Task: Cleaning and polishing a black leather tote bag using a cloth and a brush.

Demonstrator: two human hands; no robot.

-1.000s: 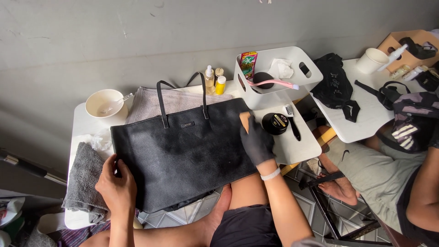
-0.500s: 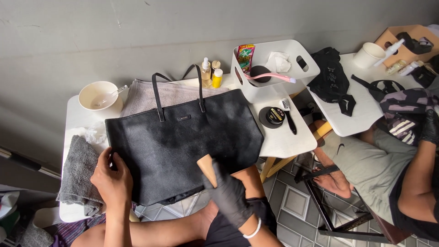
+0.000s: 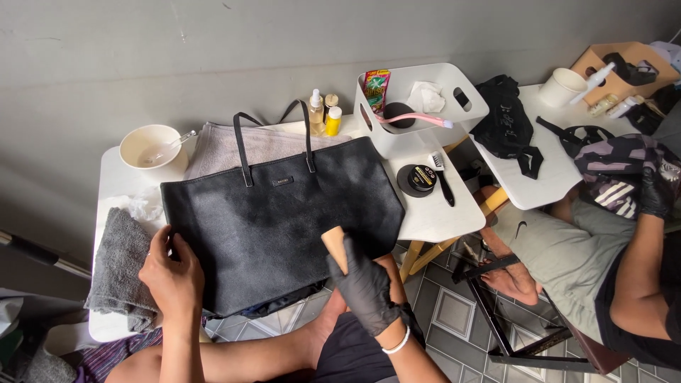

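Note:
A large black leather tote bag [image 3: 277,220] lies flat on a small white table [image 3: 436,220], handles pointing away from me. My bare left hand [image 3: 170,273] presses on the bag's lower left corner. My right hand [image 3: 365,287], in a black glove, grips a wooden-handled brush [image 3: 335,248] at the bag's lower right edge.
A white bowl with a spoon [image 3: 149,147], a grey towel [image 3: 120,269], small bottles [image 3: 323,113], a white caddy [image 3: 418,106], a round polish tin [image 3: 416,179] and a small brush [image 3: 442,181] surround the bag. A second person [image 3: 624,262] sits at the right by another table.
My right hand has moved with the brush from the bag's upper right edge down to its lower right edge. My left hand stays on the lower left corner.

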